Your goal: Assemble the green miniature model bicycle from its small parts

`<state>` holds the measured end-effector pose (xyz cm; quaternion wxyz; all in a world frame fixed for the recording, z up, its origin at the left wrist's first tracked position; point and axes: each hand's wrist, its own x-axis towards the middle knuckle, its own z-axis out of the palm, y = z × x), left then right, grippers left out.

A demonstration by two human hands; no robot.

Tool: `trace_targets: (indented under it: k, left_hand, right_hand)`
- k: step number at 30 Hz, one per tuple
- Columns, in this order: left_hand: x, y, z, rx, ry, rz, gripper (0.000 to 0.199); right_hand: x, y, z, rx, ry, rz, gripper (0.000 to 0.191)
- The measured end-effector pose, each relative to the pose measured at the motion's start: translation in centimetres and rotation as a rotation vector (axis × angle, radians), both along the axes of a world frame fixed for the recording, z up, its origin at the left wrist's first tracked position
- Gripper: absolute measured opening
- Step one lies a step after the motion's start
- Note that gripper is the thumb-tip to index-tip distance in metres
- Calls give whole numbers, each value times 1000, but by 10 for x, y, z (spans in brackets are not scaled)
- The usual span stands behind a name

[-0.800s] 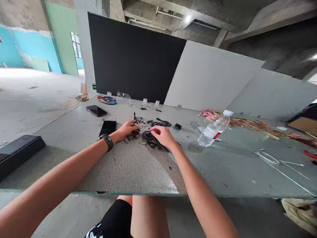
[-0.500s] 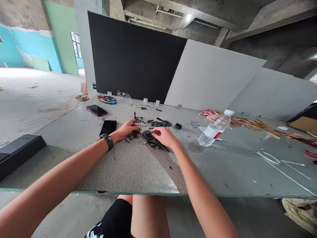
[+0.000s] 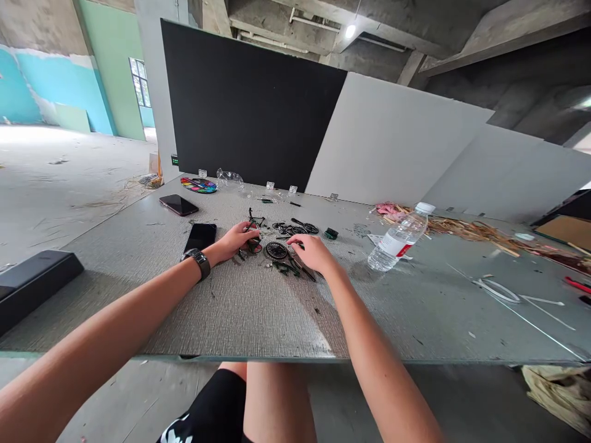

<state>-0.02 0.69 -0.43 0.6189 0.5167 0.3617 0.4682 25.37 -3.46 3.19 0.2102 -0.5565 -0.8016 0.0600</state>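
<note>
My left hand [image 3: 234, 240], with a watch [image 3: 198, 261] on its wrist, is closed in a pinch among small dark model parts. What sits in its fingers is too small to make out. A miniature bicycle frame [image 3: 255, 218] stands just beyond it, and a small red-rimmed piece [image 3: 254, 247] lies under its fingertips. My right hand [image 3: 311, 250] has thumb and fingers together just right of a black spoked wheel [image 3: 276, 250]; anything pinched there is hidden. Thin dark parts [image 3: 285, 268] lie below the wheel, and more little wheels [image 3: 310, 227] lie behind the right hand.
Left of my hands lie a black phone [image 3: 202, 237], another phone [image 3: 178, 205] and a paint palette [image 3: 198, 185]. A dark green block [image 3: 331, 234] and a water bottle [image 3: 398, 239] are to the right. Upright black boards [image 3: 253, 111] and grey boards close off the back.
My right hand has drawn slightly right, off the black spoked wheel, which stays on the table. My left hand has barely shifted over its parts.
</note>
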Motion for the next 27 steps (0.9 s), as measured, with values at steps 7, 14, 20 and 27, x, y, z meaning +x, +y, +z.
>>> trace_targets:
  k: [7, 14, 20, 27]
  left_hand:
    - [-1, -2, 0, 2, -25, -35, 40]
    - [-1, -5, 4, -8, -3, -26, 30]
    - [-2, -6, 6, 21, 11, -39, 31]
    - [-2, -6, 5, 13, 31, -8, 25]
  right_hand:
    - [-5, -4, 3, -63, 1, -9, 22]
    - [-22, -10, 2, -33, 49, 116, 11]
    - [-36, -14, 2, -87, 3, 329, 16]
    - [-40, -13, -2, -69, 2, 314, 8]
